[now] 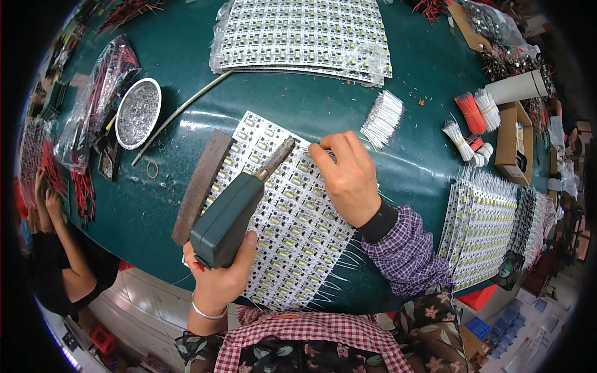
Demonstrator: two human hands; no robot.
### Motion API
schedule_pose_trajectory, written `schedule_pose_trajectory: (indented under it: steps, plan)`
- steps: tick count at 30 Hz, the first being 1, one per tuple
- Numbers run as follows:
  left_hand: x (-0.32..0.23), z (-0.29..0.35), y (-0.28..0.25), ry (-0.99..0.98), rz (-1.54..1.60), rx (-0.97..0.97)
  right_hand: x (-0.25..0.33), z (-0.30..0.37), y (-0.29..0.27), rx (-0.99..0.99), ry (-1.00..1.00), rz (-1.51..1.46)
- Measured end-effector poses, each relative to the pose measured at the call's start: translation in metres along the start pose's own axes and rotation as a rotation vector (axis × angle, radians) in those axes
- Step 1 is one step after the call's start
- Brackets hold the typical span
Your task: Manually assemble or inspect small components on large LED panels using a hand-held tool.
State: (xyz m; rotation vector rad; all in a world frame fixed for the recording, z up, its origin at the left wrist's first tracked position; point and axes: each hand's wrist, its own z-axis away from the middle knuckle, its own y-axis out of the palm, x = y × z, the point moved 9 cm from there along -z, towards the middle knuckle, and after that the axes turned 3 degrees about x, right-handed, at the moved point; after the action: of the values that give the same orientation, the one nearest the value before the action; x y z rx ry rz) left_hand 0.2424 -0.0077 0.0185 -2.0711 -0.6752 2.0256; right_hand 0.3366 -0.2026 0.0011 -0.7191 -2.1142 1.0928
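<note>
A dark green soldering gun (227, 217) is gripped in my left hand (221, 280). Its metal tip (285, 152) reaches the upper right edge of a white circuit board panel (283, 248) covered with rows of small yellowish parts. Right beside the tip, the fingers of my right hand (349, 177) are pinched together over the panel's edge, on what looks like a thin white wire, mostly hidden by the fingers. Thin white wires (348, 261) stick out along the panel's lower right side. A brown bar (202, 186) lies against the panel's left edge.
A bundle of white wires (383, 118) lies beyond my right hand. Stacked panels (305, 37) sit at the far side, more wired panels (477, 230) at right. A white bowl (138, 115) and bagged red wires (99, 105) are left. Another person's arm (71, 248) shows at far left.
</note>
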Motion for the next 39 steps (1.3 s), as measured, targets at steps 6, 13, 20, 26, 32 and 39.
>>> schedule_pose_trajectory:
  steps: [6,13,20,26,32,39]
  plan:
    - [0.010,0.004,-0.001,-0.068,0.055,-0.015,0.000,0.001,0.001,-0.009,-0.002,-0.004]
    - [-0.002,0.003,0.006,0.022,-0.049,0.033,0.001,0.000,-0.001,-0.011,-0.007,-0.004]
    - [0.002,0.001,0.008,-0.082,0.063,0.065,0.001,0.000,0.000,-0.008,-0.006,0.001]
    - [0.006,0.006,0.001,-0.029,-0.030,0.035,0.001,0.000,0.000,-0.010,-0.006,0.004]
    - [0.003,0.003,0.001,-0.041,0.007,0.031,0.001,0.000,0.000,-0.009,-0.009,0.003]
    - [0.003,0.005,0.007,0.017,-0.105,0.055,0.001,0.001,0.000,0.011,0.002,0.009]
